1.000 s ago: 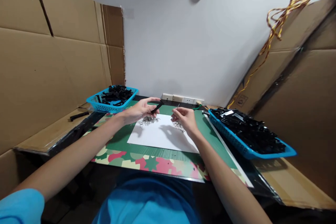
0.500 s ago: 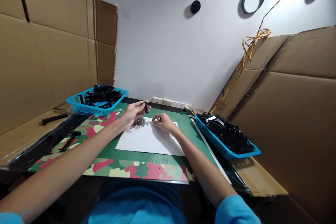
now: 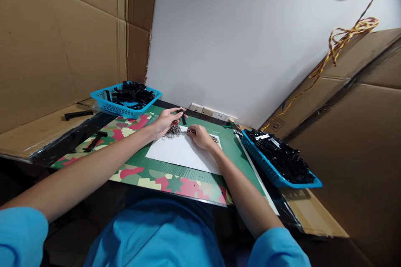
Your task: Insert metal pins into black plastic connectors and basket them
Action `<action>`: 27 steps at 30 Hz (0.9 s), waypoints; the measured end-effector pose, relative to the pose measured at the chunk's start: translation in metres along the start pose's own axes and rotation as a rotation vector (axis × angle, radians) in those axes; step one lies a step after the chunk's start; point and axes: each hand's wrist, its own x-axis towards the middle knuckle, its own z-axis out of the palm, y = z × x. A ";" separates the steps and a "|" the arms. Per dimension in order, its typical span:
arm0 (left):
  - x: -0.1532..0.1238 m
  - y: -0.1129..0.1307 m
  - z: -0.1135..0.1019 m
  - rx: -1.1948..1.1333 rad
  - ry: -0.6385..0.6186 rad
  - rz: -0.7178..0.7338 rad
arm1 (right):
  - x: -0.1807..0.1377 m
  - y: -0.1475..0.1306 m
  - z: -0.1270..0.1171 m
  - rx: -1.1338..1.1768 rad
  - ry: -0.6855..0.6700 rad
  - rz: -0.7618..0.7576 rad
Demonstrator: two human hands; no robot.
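Observation:
My left hand [image 3: 166, 122] pinches a small black plastic piece [image 3: 183, 117] just above a pile of small metal parts [image 3: 173, 132] at the far left of a white sheet [image 3: 181, 153]. My right hand [image 3: 199, 136] rests on the sheet's far edge, fingers curled and pinched at the metal parts; what it holds is too small to make out. A second scatter of metal parts [image 3: 214, 138] lies just right of it.
A blue basket of black pieces [image 3: 125, 99] stands at the far left, another blue basket [image 3: 280, 159] at the right. The sheet lies on a green mat with a camouflage border [image 3: 175, 183]. Loose black pieces [image 3: 94, 139] lie left. Cardboard walls enclose both sides.
My right hand came down from the air onto the sheet beside the left pile. My left hand turned the black piece more upright. The camera view shifted.

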 end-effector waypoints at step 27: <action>-0.005 0.001 0.007 0.087 0.049 -0.011 | 0.001 0.000 -0.009 0.444 0.119 0.056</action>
